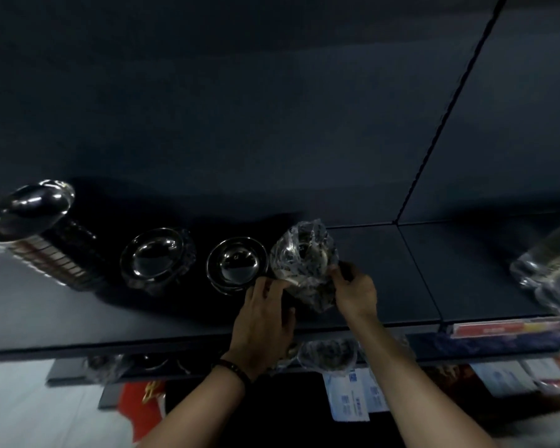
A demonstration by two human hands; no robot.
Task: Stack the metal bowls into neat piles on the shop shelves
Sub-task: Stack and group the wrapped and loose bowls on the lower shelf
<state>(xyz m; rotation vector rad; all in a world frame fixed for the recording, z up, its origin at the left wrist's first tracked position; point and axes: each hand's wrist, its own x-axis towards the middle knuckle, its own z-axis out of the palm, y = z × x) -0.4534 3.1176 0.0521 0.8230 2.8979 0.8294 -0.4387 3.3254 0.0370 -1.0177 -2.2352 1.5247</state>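
Overhead, a dark blue-grey back panel (240, 108) fills most of the view, dim and blurred, with a thin vertical seam running down it on the right. Below it lies the dark matte shop shelf (385, 270), its top split by the same seam into two boards. At the far left of the shelf a tall stack of shiny metal bowls (46, 240) leans in the wide-angle view, its many rims showing as bands. Next to it sits a single-looking round metal bowl in clear wrap (156, 258), and just right of that a low pile of round metal bowls (236, 263), open side up. Touching that pile's right edge is a clear-plastic-wrapped bundle of metal bowls (304, 260), resting on the shelf near its front. The left hand (262, 315), a dark beaded bracelet (233, 370) on its wrist, grips the bundle's lower left with curled fingers; the right hand (358, 294) pinches the wrap on the bundle's right side. Well apart at the far right edge, more plastic-wrapped metal bowls (553, 270) sit blurred. Under the shelf's front lip, a lower shelf carries another wrapped bowl (328, 354), with blue-and-white packets (353, 396) beneath and pale floor (29, 409) at lower left.
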